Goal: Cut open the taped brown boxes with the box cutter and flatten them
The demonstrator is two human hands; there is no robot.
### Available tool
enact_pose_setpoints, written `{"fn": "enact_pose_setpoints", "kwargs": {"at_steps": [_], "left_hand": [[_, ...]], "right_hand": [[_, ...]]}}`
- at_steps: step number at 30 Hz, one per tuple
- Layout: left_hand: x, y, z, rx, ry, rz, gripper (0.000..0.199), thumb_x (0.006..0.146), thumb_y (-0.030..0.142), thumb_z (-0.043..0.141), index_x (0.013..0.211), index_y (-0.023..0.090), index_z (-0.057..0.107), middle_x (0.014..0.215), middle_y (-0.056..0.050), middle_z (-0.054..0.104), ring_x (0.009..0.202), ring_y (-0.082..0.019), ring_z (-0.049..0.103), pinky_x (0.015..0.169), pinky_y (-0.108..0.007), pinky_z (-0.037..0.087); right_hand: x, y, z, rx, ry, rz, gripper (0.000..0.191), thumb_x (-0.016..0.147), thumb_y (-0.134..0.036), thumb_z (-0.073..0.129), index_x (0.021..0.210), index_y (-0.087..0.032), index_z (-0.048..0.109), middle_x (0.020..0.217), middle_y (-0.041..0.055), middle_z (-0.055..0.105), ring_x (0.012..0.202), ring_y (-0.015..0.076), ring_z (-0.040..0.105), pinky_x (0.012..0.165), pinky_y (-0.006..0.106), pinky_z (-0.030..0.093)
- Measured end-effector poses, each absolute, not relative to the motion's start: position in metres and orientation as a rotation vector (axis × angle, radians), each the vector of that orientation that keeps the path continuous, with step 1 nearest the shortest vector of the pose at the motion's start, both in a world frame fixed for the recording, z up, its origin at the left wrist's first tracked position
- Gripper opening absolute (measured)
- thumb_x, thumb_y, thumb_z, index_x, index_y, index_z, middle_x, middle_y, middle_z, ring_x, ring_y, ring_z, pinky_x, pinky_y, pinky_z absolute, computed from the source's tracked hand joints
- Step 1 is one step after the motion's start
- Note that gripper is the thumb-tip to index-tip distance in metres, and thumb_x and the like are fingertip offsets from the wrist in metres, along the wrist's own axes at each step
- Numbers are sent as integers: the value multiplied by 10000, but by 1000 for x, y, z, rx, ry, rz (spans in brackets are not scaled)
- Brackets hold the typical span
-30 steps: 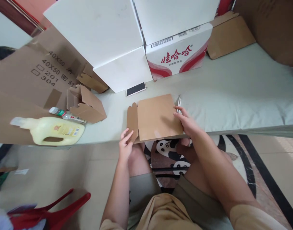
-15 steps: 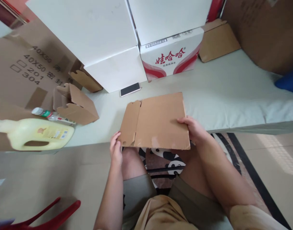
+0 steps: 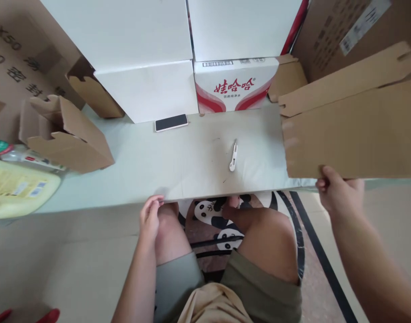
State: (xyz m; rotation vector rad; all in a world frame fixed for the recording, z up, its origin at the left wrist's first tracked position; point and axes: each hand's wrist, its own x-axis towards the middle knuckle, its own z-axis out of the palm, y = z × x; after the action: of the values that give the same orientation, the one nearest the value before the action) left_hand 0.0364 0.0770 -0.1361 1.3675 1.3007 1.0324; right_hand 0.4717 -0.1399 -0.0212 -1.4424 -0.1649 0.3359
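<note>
My right hand [image 3: 340, 190] is closed on the lower edge of a flattened cardboard box [image 3: 353, 134], thumb on top, at the right side of the table. A narrow flap runs along the far edge of the cardboard, with notches cut at its ends. Loosely bent and holding nothing, my left hand [image 3: 151, 214] rests at the table's front edge, above my left knee. On the cloth between the hands lies a white utility knife [image 3: 233, 155]. Farther back, a phone [image 3: 171, 123] lies in front of the white boxes.
White cartons [image 3: 148, 92] and a red-and-white water carton [image 3: 235, 85] stand along the back of the table [image 3: 178, 166]. On the left are an open cardboard box [image 3: 74, 134], a clear bottle [image 3: 30, 154] and a yellow jug [image 3: 24, 186]. Large brown cartons flank both sides.
My right hand has carried the flattened cardboard box off to the right, uncovering the utility knife. My left hand has let go of it. The view has shifted rightward.
</note>
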Motion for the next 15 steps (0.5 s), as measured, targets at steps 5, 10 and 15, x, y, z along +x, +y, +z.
{"fn": "enact_pose_setpoints", "kwargs": {"at_steps": [5, 10, 15], "left_hand": [[34, 79, -136, 1387, 1301, 1048, 407, 797, 586, 619, 833, 194, 725, 914, -82, 737, 878, -223, 669, 860, -349, 556], [28, 75, -125, 1505, 1281, 1076, 398, 865, 534, 533, 768, 187, 702, 901, -91, 728, 886, -230, 665, 858, -363, 547], [12, 64, -109, 1554, 1290, 1055, 367, 868, 510, 548, 758, 197, 704, 890, -76, 718, 895, -218, 658, 854, -340, 533]], "right_hand": [[534, -70, 11, -1509, -251, 214, 246, 778, -77, 723, 762, -257, 556, 681, -45, 576, 528, 65, 477, 365, 159, 389], [538, -18, 43, -1487, -196, 633, 121, 895, -179, 653, 843, -233, 557, 831, -24, 637, 743, 98, 686, 676, 230, 610], [450, -81, 11, -1471, -632, 1175, 352, 789, -383, 794, 1074, -209, 682, 1120, 70, 730, 808, 157, 742, 786, 311, 636]]}}
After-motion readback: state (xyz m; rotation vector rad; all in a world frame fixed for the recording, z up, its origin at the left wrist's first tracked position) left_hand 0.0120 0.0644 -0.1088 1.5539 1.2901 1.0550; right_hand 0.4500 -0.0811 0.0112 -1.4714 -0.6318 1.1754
